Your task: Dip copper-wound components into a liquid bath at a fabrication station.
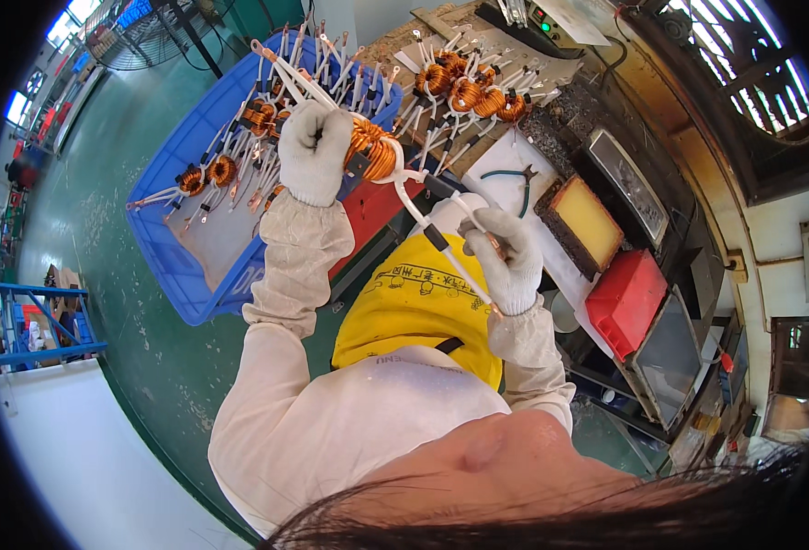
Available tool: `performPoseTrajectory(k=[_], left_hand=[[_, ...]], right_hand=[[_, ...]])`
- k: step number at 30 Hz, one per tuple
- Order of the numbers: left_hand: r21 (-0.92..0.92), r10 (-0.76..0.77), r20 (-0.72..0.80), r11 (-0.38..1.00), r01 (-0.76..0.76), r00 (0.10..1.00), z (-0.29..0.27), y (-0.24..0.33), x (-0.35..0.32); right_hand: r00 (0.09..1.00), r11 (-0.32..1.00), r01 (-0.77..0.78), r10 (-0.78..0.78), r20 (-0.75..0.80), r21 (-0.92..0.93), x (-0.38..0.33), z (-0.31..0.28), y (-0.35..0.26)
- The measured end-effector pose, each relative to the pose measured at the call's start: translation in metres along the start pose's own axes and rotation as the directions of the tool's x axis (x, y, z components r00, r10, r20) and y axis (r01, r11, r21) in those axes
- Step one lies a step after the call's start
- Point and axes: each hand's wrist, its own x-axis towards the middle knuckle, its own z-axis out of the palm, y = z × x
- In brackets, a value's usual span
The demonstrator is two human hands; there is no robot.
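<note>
At left, the blue bin [171,275] holds finished-looking copper coils [223,170], their white leads pointing many ways; its place beside the body probably keeps parts within easy reach. The gloved left hand [315,151] is closed around the upper leads of the working coil [374,151], which hangs in front of the body, between the two hands and above the yellow apron [409,302]. Gripping beside the winding appears to steady the coil while leaving its lower leads accessible. On the bench beyond, more coils [464,94] are grouped together with leads fanned outward, presumably to limit tangling. The gloved right hand [505,261] has its fingers curled on one sleeved lead [439,187], near the copper end; a second lead [459,266] runs past the palm, and whether it is also gripped cannot be told. Pliers [525,188] lie on the white sheet [492,165], likely kept handy. Farther right are a framed yellow slab [585,225] and a red box [626,301].
</note>
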Motion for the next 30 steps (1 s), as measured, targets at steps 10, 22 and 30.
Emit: performPoseTrajectory(k=[10, 22, 30], left_hand=[[-0.236, -0.052, -0.166, 0.972, 0.011, 0.985, 0.013, -0.003, 0.004], [-0.383, -0.134, -0.132, 0.921, 0.074, 0.982, 0.015, -0.001, -0.004], [-0.335, -0.185, -0.141, 0.933, 0.129, 0.973, 0.025, -0.003, -0.014]], right_hand=[[0.989, 0.996, -0.086, 0.087, -0.117, 0.007, 0.006, 0.004, 0.023], [0.955, 0.407, -0.218, 0.278, 0.107, 0.887, 0.014, 0.017, 0.040], [0.994, 0.991, 0.006, 0.009, 0.106, -0.135, 0.010, 0.013, 0.047]])
